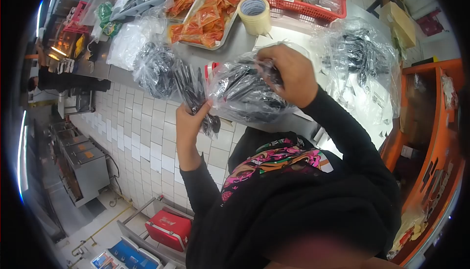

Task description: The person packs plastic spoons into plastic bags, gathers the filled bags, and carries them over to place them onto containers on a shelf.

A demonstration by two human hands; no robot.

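My left hand [190,126] is closed around a bundle of black plastic cutlery [190,84] in clear wrap, upright beside a larger bag. That clear plastic bag [247,90] is full of dark pieces that look like more black cutlery. My right hand [291,73] grips the bag's upper right side, fingers curled over the crumpled plastic. Left of the bundle, another clear bag of black cutlery [155,71] rests on the metal counter. A big open clear bag with black cutlery [355,49] lies to the right.
Behind stand trays of orange-red packets [208,19], tape rolls [254,15] and a red basket [298,5] of clear packets. An orange shelf unit [431,137] borders the right. A red cooler box [169,230] sits lower left. A person in black [68,80] is at far left.
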